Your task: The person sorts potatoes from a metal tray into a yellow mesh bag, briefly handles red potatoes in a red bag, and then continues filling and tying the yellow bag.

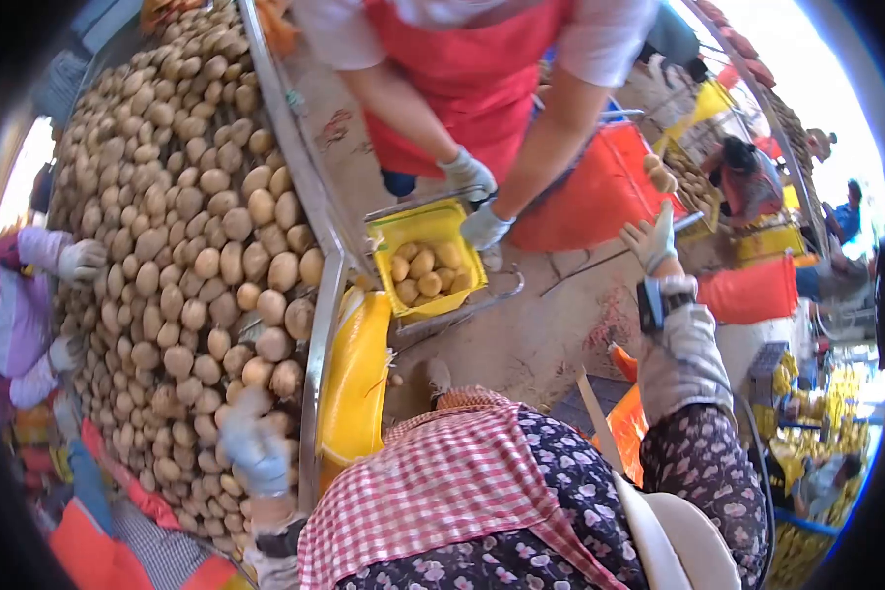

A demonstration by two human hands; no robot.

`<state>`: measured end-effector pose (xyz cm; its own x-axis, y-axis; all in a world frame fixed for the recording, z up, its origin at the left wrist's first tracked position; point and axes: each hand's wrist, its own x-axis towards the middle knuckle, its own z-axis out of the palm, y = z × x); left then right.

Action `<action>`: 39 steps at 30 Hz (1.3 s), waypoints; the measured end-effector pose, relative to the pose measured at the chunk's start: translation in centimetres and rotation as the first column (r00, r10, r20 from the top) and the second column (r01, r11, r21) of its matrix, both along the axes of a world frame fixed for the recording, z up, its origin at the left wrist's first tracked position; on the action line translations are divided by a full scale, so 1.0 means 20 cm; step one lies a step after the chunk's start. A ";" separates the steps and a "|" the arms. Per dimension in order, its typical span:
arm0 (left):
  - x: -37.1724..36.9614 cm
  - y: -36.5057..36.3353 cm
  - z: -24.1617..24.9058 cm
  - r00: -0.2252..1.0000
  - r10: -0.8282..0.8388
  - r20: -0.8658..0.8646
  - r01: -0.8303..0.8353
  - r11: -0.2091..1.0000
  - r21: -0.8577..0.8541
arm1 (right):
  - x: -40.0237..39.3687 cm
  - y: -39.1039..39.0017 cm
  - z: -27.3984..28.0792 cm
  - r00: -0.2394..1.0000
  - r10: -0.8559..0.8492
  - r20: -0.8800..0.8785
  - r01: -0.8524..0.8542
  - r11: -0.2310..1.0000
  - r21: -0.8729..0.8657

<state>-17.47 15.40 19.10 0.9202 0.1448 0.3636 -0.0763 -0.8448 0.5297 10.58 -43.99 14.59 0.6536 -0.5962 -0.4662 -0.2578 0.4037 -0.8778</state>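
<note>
My left hand [255, 442], in a pale work glove, is smeared by motion over the near edge of the heap of potatoes [197, 261]. Whether its fingers hold anything does not show. My right hand [651, 239], gloved with some bare fingertips, is stretched out to the right with fingers spread. A few potatoes [661, 175] appear in the air just beyond its fingertips, above an orange-red sack [585, 202]. Ahead, a yellow crate [379, 236] partly filled with potatoes stands between my arms, with another person's gloved hands [482, 226] on its rim.
A metal rail [329, 295] edges the potato heap. A folded yellow sack [356, 379] hangs beside it. Across from me stands a person in a red apron [462, 88]. Another person's gloved hands [82, 261] reach into the heap at left. More workers and crates are at right.
</note>
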 end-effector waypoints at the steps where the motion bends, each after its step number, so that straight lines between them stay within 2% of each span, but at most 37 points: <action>1: 0.14 -0.13 0.01 0.970 -0.226 0.090 0.231 0.972 -0.052 | -0.03 -0.02 -0.15 0.985 0.155 -0.069 -0.168 0.956 -0.240; 2: 0.25 -0.23 -0.02 0.926 -0.373 -0.053 0.344 0.896 -0.280 | -0.09 -0.01 -0.26 0.918 0.371 -0.139 -0.396 0.844 -0.362; 3: 0.35 -0.38 -0.04 0.894 -0.433 -0.115 0.325 0.804 -0.497 | -0.12 -0.15 -0.68 0.812 0.582 0.030 -0.502 0.725 -0.471; 4: 0.45 -0.48 -0.16 0.884 -0.442 -0.155 0.360 0.853 -0.379 | -0.29 0.04 -0.63 0.701 0.709 -0.076 -0.571 0.494 -0.656; 5: 0.53 -0.57 -0.38 0.914 -0.296 -0.278 0.211 0.932 -0.296 | -0.46 0.32 -0.55 0.580 0.786 -0.213 -0.584 0.218 -0.782; 6: 0.60 -0.64 -0.54 0.913 -0.137 -0.384 0.065 0.979 -0.194 | -0.53 0.42 -0.60 0.459 0.837 -0.298 -0.550 0.004 -0.835; 7: 0.70 -0.69 -0.53 0.825 -0.107 -0.556 -0.104 0.937 -0.334 | -0.59 0.51 -0.64 0.337 0.854 -0.396 -0.478 -0.207 -0.854; 8: 0.78 -0.72 -0.53 0.700 -0.114 -0.704 -0.290 0.857 -0.427 | -0.67 0.65 -0.50 0.289 0.831 -0.475 -0.644 -0.199 -0.739; 10: 0.80 -0.73 -0.76 0.694 -0.120 -0.710 -0.247 0.886 -0.392 | -0.73 0.62 -0.58 0.456 0.829 -0.323 -0.743 0.155 -0.651; 11: 0.80 -0.74 -0.89 0.697 -0.125 -0.706 -0.203 0.910 -0.362 | -0.76 0.59 -0.64 0.455 0.826 -0.333 -0.751 0.155 -0.641; 12: 0.81 -0.75 -0.96 0.688 -0.130 -0.714 -0.207 0.908 -0.365 | -0.78 0.55 -0.68 0.447 0.799 -0.403 -0.707 0.039 -0.706; 13: 0.82 -0.75 -1.02 0.552 -0.180 -0.814 -0.238 0.901 -0.362 | -0.80 0.51 -0.72 0.442 0.765 -0.469 -0.650 -0.087 -0.755; 14: 0.83 -0.75 -1.09 0.401 -0.229 -0.887 -0.269 0.896 -0.353 | -0.78 0.53 -0.69 0.435 0.764 -0.477 -0.655 -0.095 -0.750; 15: 0.83 -0.75 -1.20 0.345 -0.216 -0.914 -0.222 0.927 -0.303 | -0.73 0.58 -0.63 0.396 0.683 -0.614 -0.828 -0.023 -0.560; 16: 0.81 -0.74 -1.29 0.339 -0.219 -0.915 -0.227 0.925 -0.305 | -0.71 0.62 -0.60 0.314 0.604 -0.732 -0.938 0.076 -0.339; 17: 0.79 -0.73 -1.31 0.327 -0.210 -0.922 -0.203 0.937 -0.285 | -0.68 0.63 -0.59 0.247 0.571 -0.783 -0.967 0.089 -0.240; 18: 0.79 -0.73 -1.25 0.316 -0.198 -0.928 -0.177 0.949 -0.263 | -0.65 0.63 -0.59 0.184 0.565 -0.804 -0.980 0.038 -0.198; 19: 0.76 -0.73 -1.17 0.427 -0.164 -0.889 -0.032 0.980 -0.196 | -0.62 0.62 -0.57 0.116 0.562 -0.819 -0.989 -0.009 -0.147; 20: 0.72 -0.72 -1.20 0.411 -0.164 -0.897 -0.040 0.980 -0.197 | -0.61 0.62 -0.56 0.041 0.557 -0.829 -0.995 -0.053 -0.085; 22: 0.73 -0.68 -1.31 0.555 -0.196 -0.808 -0.099 0.949 -0.298 | -0.60 0.59 -0.51 -0.031 0.541 -0.841 -0.994 -0.109 -0.034; 23: 0.76 -0.63 -1.40 0.588 -0.117 -0.800 -0.302 0.886 -0.351 | -0.64 0.57 -0.49 -0.045 0.517 -0.855 -0.992 -0.123 -0.021; 24: 0.78 -0.64 -1.09 0.573 -0.237 -0.785 -0.609 0.518 -0.601 | -0.69 0.56 -0.50 -0.046 0.486 -0.873 -0.991 -0.133 -0.021; 26: 0.80 -0.64 -1.13 0.658 -0.351 -0.666 -0.589 0.311 -0.746 | -0.75 0.54 -0.50 0.012 0.429 -0.903 -0.986 -0.147 -0.083; 27: 0.81 -0.66 -1.15 0.666 -0.347 -0.660 -0.589 0.298 -0.751 | -0.76 0.54 -0.50 0.037 0.413 -0.910 -0.986 -0.136 -0.101; 28: 0.82 -0.69 -1.18 0.687 -0.369 -0.626 -0.637 0.108 -0.763 | -0.74 0.55 -0.51 0.032 0.412 -0.911 -0.984 -0.146 -0.101; 29: 0.83 -0.70 -1.19 0.711 -0.382 -0.591 -0.663 -0.083 -0.744 | -0.71 0.59 -0.51 0.039 0.407 -0.913 -0.994 -0.073 -0.075; 30: 0.85 -0.71 -1.18 0.677 -0.397 -0.620 -0.725 -0.211 -0.656 | -0.69 0.63 -0.51 0.042 0.402 -0.915 -0.999 -0.002 -0.047; 31: 0.86 -0.69 -1.18 0.693 -0.409 -0.594 -0.716 -0.298 -0.631 | -0.72 0.64 -0.46 0.045 0.444 -0.895 -0.988 -0.111 -0.105; 32: 0.87 -0.68 -1.18 0.711 -0.417 -0.567 -0.703 -0.384 -0.599 | -0.76 0.61 -0.49 0.034 0.446 -0.894 -0.988 -0.121 -0.098; 34: 0.89 -0.67 -1.13 0.717 -0.381 -0.584 -0.697 -0.390 -0.602 | -0.86 0.53 -0.58 0.283 0.442 -0.851 -0.917 -0.136 -0.375; 35: 0.90 -0.67 -1.12 0.721 -0.355 -0.595 -0.692 -0.386 -0.610 | -0.89 0.54 -0.56 0.347 0.473 -0.810 -0.910 -0.039 -0.413; 36: 0.90 -0.68 -1.13 0.708 -0.365 -0.605 -0.706 -0.359 -0.611 | -0.92 0.52 -0.60 0.335 0.479 -0.811 -0.912 -0.054 -0.408; 38: 0.92 -0.68 -1.13 0.686 -0.369 -0.627 -0.726 -0.288 -0.625 | -0.94 0.51 -0.68 0.493 0.574 -0.654 -0.870 0.307 -0.386; 39: 0.92 -0.68 -1.11 0.684 -0.363 -0.633 -0.728 -0.293 -0.619 | -0.94 0.54 -0.66 0.495 0.589 -0.639 -0.869 0.312 -0.385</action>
